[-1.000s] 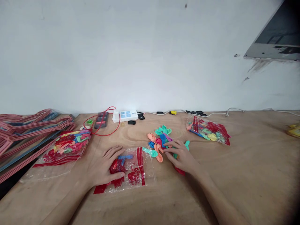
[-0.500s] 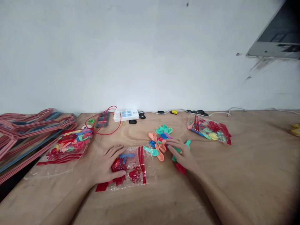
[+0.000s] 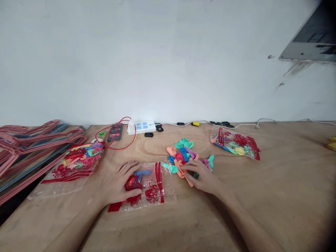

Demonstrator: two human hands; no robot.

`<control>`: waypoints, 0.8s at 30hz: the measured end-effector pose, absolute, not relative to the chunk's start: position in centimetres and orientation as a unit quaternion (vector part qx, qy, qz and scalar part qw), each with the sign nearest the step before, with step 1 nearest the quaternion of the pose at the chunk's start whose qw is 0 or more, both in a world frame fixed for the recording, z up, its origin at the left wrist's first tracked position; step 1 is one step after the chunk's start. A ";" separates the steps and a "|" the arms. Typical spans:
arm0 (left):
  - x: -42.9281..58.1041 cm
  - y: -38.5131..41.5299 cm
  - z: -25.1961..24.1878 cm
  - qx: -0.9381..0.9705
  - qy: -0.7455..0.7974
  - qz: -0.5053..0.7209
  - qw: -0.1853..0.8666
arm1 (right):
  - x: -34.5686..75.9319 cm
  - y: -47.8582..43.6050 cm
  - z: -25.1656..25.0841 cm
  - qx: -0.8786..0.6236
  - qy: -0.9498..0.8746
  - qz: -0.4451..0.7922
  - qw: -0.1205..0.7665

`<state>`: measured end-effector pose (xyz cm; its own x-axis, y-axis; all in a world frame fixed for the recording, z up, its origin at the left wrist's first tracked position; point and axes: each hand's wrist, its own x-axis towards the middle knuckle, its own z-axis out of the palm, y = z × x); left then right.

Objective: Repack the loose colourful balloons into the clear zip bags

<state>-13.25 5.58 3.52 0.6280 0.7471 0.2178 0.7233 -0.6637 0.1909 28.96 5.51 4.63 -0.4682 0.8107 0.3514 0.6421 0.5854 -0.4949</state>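
a loose heap of flat, uninflated latex balloons (image 3: 183,155) in teal, orange, pink and blue lies on the pale plywood tabletop (image 3: 262,199), just beyond a flat clear plastic bag with red print (image 3: 154,196). the left hand (image 3: 119,183) lies palm down over that bag, fingers spread and gently curved on a red wad inside, with no visible grip. the right hand (image 3: 202,176) rests at the near edge of the heap, fingers curled down among the balloons; i cannot tell whether they pinch one. the balloons look very light, soft and stretchy, and likely to slip and cling together, so the narrow neck or rolled lip seems the surest place to pinch. the thin bag would probably slide on the wood unless pinned. a filled clear bag of balloons (image 3: 76,164) lies near pink-coated wire hangers (image 3: 31,148), and another filled clear bag of balloons (image 3: 235,145) lies to the right.
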 end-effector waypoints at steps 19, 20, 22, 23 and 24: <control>-13.3 5.7 3.4 0.903 0.410 0.127 0.034 | 27.9 3.5 6.8 -0.405 -0.885 0.121 0.197; -13.3 5.7 3.5 0.903 0.410 0.124 0.031 | 27.9 3.6 6.7 -0.406 -0.884 0.121 0.196; -13.3 5.6 3.7 0.903 0.410 0.123 0.026 | 27.7 3.7 6.7 -0.411 -0.880 0.131 0.198; -13.2 5.6 3.7 0.904 0.409 0.123 0.024 | 27.6 3.7 6.7 -0.415 -0.874 0.143 0.206; -13.2 5.6 3.8 0.904 0.408 0.125 0.023 | 27.5 3.8 6.7 -0.421 -0.866 0.161 0.218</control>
<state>-13.23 5.63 3.76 0.6358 0.7433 0.2080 0.7317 -0.6662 0.1441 27.54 3.83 6.68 -0.5511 0.7986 0.2421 0.6585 0.5943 -0.4617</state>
